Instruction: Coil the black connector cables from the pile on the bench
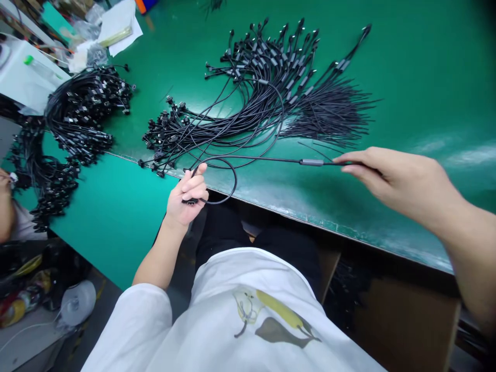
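Note:
A black cable (267,158) with a grey sleeve (312,163) is stretched between my hands over the table's front edge. My left hand (191,195) is closed on one end, where a black connector (190,202) shows under the fingers and a loop of cable hangs beside it. At the right, my right hand (382,168) pinches the cable just past the grey sleeve, and its fingers cover the tip. Beyond both hands lies a big bundle of similar black cables (248,113). Near its right side is a fan of thin black strips (333,111), possibly cable ties.
More cable bundles (89,108) are heaped at the left. Behind them stand a white box (29,72), papers (120,26) and plastic bags. Another person's arm (5,206) shows at the left edge. A cardboard box (403,315) stands under the green table (434,67).

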### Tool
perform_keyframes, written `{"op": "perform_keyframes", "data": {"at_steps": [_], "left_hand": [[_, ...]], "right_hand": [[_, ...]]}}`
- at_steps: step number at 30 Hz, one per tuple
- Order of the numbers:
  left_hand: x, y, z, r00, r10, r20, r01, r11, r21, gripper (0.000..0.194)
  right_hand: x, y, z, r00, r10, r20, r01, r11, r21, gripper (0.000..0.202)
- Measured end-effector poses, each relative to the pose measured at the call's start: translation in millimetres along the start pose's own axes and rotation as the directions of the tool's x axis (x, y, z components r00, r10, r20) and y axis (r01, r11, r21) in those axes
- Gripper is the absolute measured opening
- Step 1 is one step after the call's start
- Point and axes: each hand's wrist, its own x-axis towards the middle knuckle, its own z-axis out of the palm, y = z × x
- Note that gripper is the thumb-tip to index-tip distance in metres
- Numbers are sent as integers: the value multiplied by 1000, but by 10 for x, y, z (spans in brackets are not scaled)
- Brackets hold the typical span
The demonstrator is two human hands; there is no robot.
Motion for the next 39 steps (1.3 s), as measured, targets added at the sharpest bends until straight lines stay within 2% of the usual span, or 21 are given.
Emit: {"op": "perform_keyframes", "data": {"at_steps": [2, 4, 5, 7, 9, 10, 11, 12, 15, 17, 18, 20, 22, 24, 26, 27, 28, 30, 32, 36, 39], "left_hand": [[15, 29, -2, 998, 50, -31, -48, 998, 43, 28], [56, -6, 14, 998, 50, -37, -47, 995, 90, 25], [85, -52, 30, 998, 50, -34, -45, 992, 116, 23], [148, -202, 80, 997, 72, -3, -70, 979, 191, 21], [187, -402, 146, 989, 123, 79, -141, 944, 300, 23], [188, -503, 179, 980, 139, 140, -182, 913, 365, 25], [176, -594, 209, 968, 137, 209, -218, 873, 437, 28], [154, -668, 234, 954, 113, 278, -247, 820, 515, 29], [69, -760, 271, 906, -21, 422, -307, 654, 692, 29], [43, -744, 277, 889, -94, 447, -279, 663, 695, 30], [43, -730, 281, 891, -108, 441, -240, 713, 659, 32], [61, -712, 294, 915, -95, 391, -148, 824, 546, 35], [88, -726, 307, 945, -77, 319, -83, 883, 461, 37], [113, -780, 301, 952, -98, 291, -50, 886, 461, 40], [129, -871, 271, 945, -114, 307, -60, 861, 504, 44], [132, -923, 250, 944, -96, 317, -90, 846, 526, 46], [132, -972, 229, 946, -60, 319, -130, 831, 542, 48], [127, -1048, 194, 951, 15, 309, -199, 795, 573, 49], [116, -1076, 177, 949, 32, 312, -226, 760, 610, 48], [95, -1037, 158, 936, -34, 349, -231, 690, 686, 49], [85, -1049, 118, 923, -117, 366, -172, 725, 667, 51]], "right_hand": [[-50, -2, -11, 1000, -3, -14, 3, 999, -44, 39], [-94, -76, -8, 999, -24, -34, 18, 982, -186, 33], [-115, -151, 1, 997, -69, -25, 60, 963, -262, 30], [-147, -380, 38, 971, -227, 72, 238, 922, -306, 26], [-149, -668, 92, 889, -417, 190, 444, 886, -135, 26], [-129, -805, 119, 849, -483, 216, 499, 866, -25, 27], [-92, -917, 144, 830, -513, 217, 513, 856, 60, 29], [-39, -996, 164, 839, -504, 204, 491, 864, 112, 31], [166, -1019, 227, 935, -326, 138, 290, 928, 234, 34], [261, -951, 315, 985, -149, 85, 101, 903, 418, 30], [280, -931, 385, 998, -40, 44, 10, 845, 535, 29], [264, -956, 565, 981, 193, 7, -129, 630, 766, 37], [202, -1060, 740, 933, 336, 127, -237, 311, 920, 42], [144, -1197, 834, 877, 366, 312, -327, -21, 945, 45], [124, -1318, 820, 810, 417, 413, -333, -252, 909, 50], [129, -1364, 783, 784, 456, 422, -300, -316, 900, 52], [140, -1402, 739, 773, 475, 421, -270, -354, 895, 52], [160, -1456, 664, 791, 453, 411, -237, -392, 889, 50], [161, -1487, 640, 812, 437, 387, -221, -384, 897, 46], [124, -1506, 677, 806, 486, 337, -209, -298, 931, 44], [130, -1507, 673, 792, 418, 444, -285, -390, 875, 48]]}}
